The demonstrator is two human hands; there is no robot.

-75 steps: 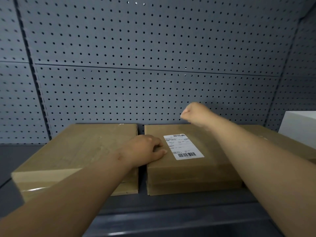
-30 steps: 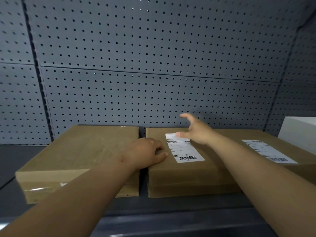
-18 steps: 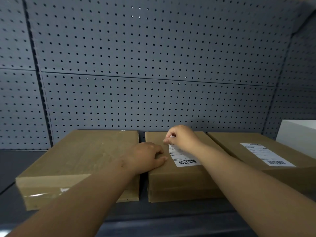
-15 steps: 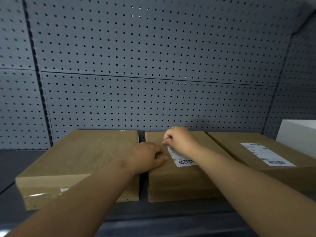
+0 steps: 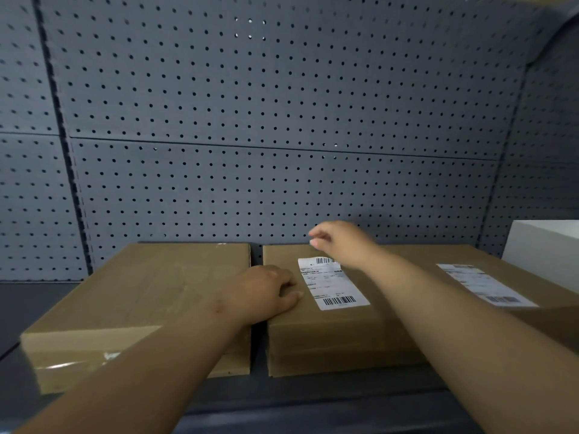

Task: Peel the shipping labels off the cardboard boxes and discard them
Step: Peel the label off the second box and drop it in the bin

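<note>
Three flat cardboard boxes lie side by side on a dark shelf. The middle box (image 5: 329, 333) carries a white shipping label (image 5: 332, 286) with barcodes, lying flat on its top. My left hand (image 5: 263, 289) rests on that box's left edge, fingers bent down onto the top beside the label. My right hand (image 5: 341, 242) hovers just above the label's far end, blurred, fingers loosely bent and holding nothing. The right box (image 5: 416, 261) has its own label (image 5: 482, 285), partly behind my right forearm. The left box (image 5: 150, 292) shows no label on top.
A grey pegboard wall (image 5: 282, 120) stands directly behind the boxes. A white box (image 5: 545, 249) sits at the far right. The dark shelf front (image 5: 313, 402) runs below the boxes, and a narrow gap separates the left and middle boxes.
My right hand, which picked at the label's far corner half a second ago, has lifted up and back off it. The label lies flat again. My left hand has stayed put.
</note>
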